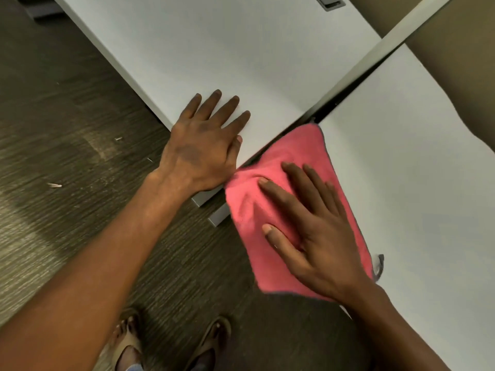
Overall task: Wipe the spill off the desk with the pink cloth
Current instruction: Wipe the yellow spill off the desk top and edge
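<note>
Two white laminate desks (401, 170) met at a corner gap; the pink microfibre cloth (289, 210) overhung the right desk's near edge, pressed by the flat right hand (318, 236). Left hand (203, 145) lay open, bracing. Wiping seemed underway; no spill was visible, so the next stroke should probably sweep inward.

The right hand (316, 231) lies flat on the pink cloth (270, 210) and hides the middle of it. The cloth hides the near edge of the worktop (401, 170) below it, so no spill can be seen there. The cloth's near corner looks blurry. A small grey tag (379, 266) peeks out by the wrist, too small to read. The left hand (201, 145) covers a corner of the other white top (214, 49). A grey slot (330, 1) is cut off by the top edge. Both arms run off the bottom edge. The sandals (211, 341) are blurry and cut off too.
</note>
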